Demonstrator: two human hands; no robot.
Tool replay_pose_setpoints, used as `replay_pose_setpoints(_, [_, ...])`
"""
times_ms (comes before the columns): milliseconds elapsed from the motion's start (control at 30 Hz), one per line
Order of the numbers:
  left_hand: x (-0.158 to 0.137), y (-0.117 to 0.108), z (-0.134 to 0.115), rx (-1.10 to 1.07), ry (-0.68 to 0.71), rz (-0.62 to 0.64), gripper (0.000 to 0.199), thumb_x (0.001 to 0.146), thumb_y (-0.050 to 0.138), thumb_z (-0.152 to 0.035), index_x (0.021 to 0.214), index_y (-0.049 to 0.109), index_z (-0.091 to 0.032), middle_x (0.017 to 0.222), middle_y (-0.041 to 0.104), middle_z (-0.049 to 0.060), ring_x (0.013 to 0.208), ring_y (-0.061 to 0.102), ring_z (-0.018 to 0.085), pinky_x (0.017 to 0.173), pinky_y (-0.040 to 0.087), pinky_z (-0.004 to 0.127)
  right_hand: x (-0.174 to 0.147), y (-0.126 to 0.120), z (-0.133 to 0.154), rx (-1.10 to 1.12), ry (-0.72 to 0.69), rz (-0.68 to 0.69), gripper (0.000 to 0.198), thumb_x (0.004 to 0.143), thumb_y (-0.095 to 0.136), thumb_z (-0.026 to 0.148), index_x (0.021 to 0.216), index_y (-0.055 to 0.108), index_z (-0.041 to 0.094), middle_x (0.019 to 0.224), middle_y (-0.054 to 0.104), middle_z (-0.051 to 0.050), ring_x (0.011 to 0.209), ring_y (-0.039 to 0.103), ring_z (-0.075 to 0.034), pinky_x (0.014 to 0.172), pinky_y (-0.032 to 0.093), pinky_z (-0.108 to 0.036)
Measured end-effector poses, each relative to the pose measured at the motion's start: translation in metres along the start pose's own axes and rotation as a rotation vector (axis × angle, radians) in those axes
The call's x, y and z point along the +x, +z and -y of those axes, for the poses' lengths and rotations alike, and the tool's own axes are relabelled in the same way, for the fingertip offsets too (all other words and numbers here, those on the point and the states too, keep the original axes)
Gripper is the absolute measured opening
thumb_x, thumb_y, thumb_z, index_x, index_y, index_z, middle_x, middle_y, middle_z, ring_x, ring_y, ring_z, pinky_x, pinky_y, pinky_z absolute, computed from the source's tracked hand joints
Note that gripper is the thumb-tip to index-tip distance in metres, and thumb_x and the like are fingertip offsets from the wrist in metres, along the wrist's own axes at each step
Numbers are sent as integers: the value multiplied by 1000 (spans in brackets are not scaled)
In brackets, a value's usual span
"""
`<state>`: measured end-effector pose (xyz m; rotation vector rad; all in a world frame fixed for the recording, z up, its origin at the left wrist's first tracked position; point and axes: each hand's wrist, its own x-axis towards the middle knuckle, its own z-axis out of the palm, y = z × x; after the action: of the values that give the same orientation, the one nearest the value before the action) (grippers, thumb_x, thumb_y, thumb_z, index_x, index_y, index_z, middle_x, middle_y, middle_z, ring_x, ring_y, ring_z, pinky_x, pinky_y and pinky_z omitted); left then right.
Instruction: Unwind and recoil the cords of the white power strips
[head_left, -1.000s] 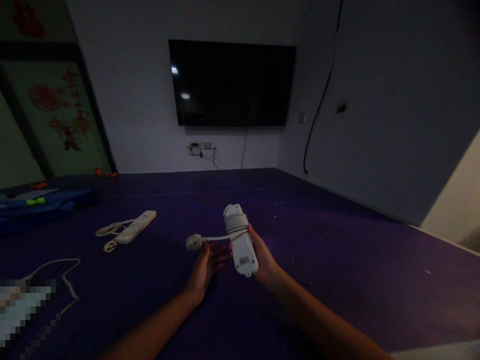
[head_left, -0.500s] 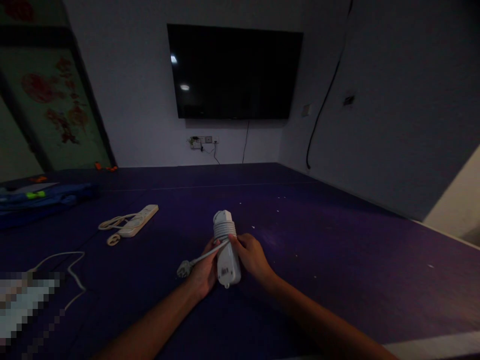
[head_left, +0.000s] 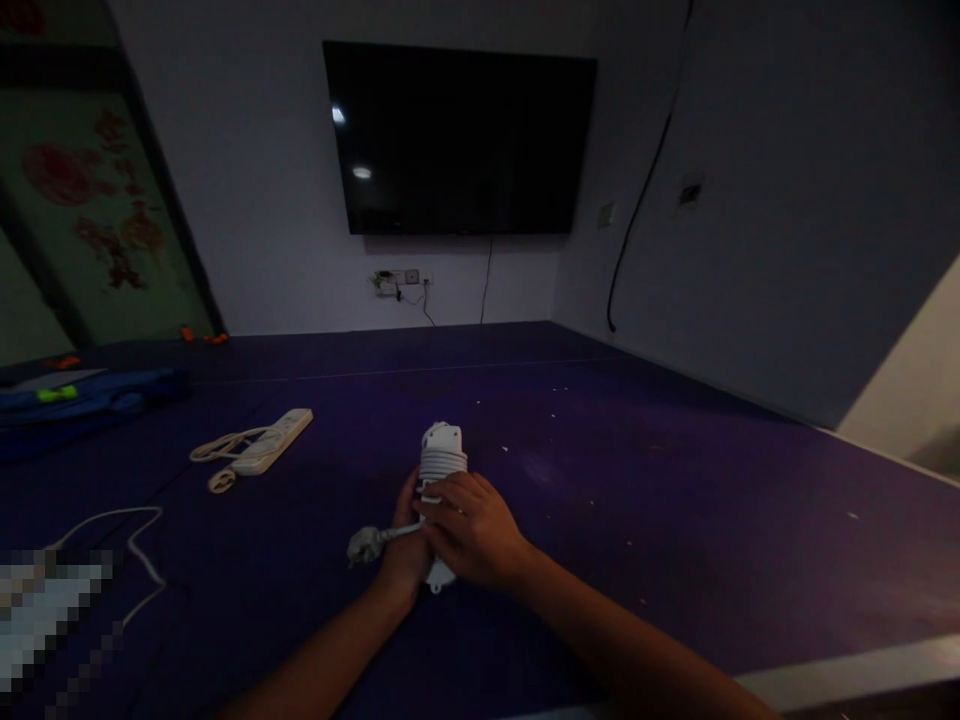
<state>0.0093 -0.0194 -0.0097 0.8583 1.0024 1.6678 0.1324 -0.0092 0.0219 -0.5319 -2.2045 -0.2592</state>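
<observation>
Spanning the lower half of the frame, a dark purple mat (head_left: pixel 675 480) carries everything below; above it, at upper centre, a black wall-mounted television (head_left: pixel 459 138) with a thin cable dropping to a wall socket (head_left: pixel 397 281); at far left, a green panel with red flower motifs (head_left: pixel 82 200); at left centre, a blue flat object (head_left: pixel 90 398) bearing a small green piece, its kind not clear in the dim light.

Lower centre: right hand (head_left: pixel 472 530), fingers curled down over the near half of a white power strip (head_left: pixel 441 452) whose cord is wound around its body; the strip lies lengthwise on the mat, far end pointing to the wall; left hand (head_left: pixel 405 552) closed against the strip's left side, largely hidden behind the right hand, so its exact grip cannot be told; white plug (head_left: pixel 363 545) on a short free length of cord, just left of both hands, resting on the mat.

Left of centre, well apart: second power strip (head_left: pixel 271 441), cream, with loosely coiled cord; lower left: loose white cable (head_left: pixel 127 535) beside a pixelated patch.
</observation>
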Motion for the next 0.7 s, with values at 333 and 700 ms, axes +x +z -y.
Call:
replay_pose_setpoints(333, [5, -1, 2, -24, 14, 67, 57, 56, 73, -13, 111, 58, -19, 99, 67, 5, 89, 62, 22, 76, 48, 27, 3, 1, 3, 203, 105, -88, 20, 90, 48, 29, 84, 65, 19, 97, 66, -6, 91, 56, -17, 78, 40, -31])
replay_pose_setpoints(700, [10, -3, -28, -83, -392, 190, 34, 74, 66, -35, 99, 61, -13, 63, 64, 3, 49, 59, 12, 45, 45, 19, -20, -1, -91, 333, 1065, -662, 46, 85, 36, 54, 75, 59, 16, 62, 53, -2, 54, 49, -15, 53, 39, -27])
